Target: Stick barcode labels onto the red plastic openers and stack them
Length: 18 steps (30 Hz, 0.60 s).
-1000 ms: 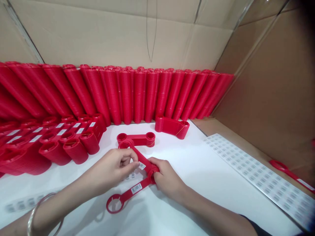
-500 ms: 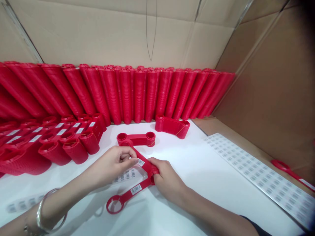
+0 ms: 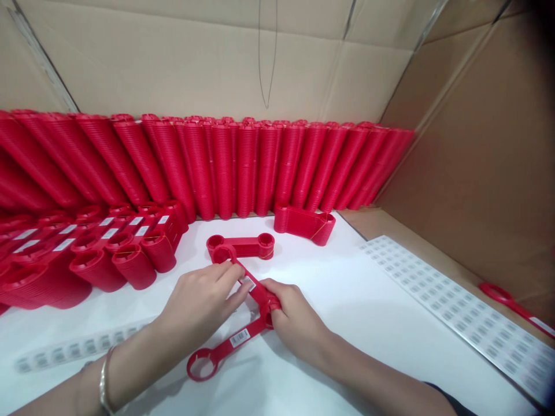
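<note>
In my right hand (image 3: 299, 318), closed fingers grip two flat red plastic pieces with ring ends, fanned apart in a V. The upper piece (image 3: 261, 293) points up and left, a white barcode label (image 3: 249, 283) on its bar. My left hand (image 3: 202, 300) has its fingers around that bar, thumb at the label. The lower piece (image 3: 221, 350) slants down and left, with a barcode label (image 3: 240, 337) on its bar. The overlapping ends are partly hidden by my right hand.
A strip of barcode labels (image 3: 82, 348) lies on the white table (image 3: 373, 346) at left. Banded stacks of red pieces (image 3: 240, 247) stand ahead, labelled ones (image 3: 134, 266) at left and tall rows behind. At right are a label sheet (image 3: 451, 315) and a red piece (image 3: 503, 296).
My left hand has shifted, its fingers now reaching over the upper piece's bar instead of pinching by the label's edge. The label strip has swung left and up beside the left forearm. My right hand stays put.
</note>
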Available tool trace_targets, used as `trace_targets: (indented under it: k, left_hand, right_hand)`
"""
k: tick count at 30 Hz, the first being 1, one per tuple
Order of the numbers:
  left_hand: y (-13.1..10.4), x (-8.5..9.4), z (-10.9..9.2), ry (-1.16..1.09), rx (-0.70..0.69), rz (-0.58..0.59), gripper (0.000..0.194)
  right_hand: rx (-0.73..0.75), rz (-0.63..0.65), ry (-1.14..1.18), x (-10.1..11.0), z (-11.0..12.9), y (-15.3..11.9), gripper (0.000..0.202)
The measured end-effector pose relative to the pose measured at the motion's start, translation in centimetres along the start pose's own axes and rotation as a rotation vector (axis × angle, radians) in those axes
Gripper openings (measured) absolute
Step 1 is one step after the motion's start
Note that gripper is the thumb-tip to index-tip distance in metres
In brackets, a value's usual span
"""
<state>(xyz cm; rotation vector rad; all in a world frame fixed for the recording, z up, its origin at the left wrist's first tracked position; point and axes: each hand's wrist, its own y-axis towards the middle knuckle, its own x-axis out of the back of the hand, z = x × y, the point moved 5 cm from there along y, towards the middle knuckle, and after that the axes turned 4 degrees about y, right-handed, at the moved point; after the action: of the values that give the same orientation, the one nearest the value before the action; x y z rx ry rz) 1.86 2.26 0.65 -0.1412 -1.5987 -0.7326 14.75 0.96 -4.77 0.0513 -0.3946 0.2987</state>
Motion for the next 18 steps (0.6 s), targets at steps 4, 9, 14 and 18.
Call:
trace_targets:
  k: [4, 9, 14, 18]
  left_hand:
    - [-0.3, 0.7, -1.0, 0.288, -0.16, -0.293, 0.032]
    - [0.3, 0.9, 1.2, 0.382, -0.025, -0.263, 0.041]
    - [0.6, 0.8, 3.3, 0.157, 0.159, -0.021, 0.036]
    - [0.7, 1.2, 3.6, -0.076, 0.202, 0.016, 0.029]
  right_hand:
    - [0.019, -0.006, -0.028, 0.0, 0.2, 0.1, 0.027]
    - [0.01, 0.004, 0.031, 0.1, 0.4, 0.1, 0.03]
    - [-0.001, 0.003, 0.105, 0.1, 0.5, -0.2, 0.031]
    - [-0.025, -0.002, 0.21, 0.0, 0.4, -0.1, 0.031]
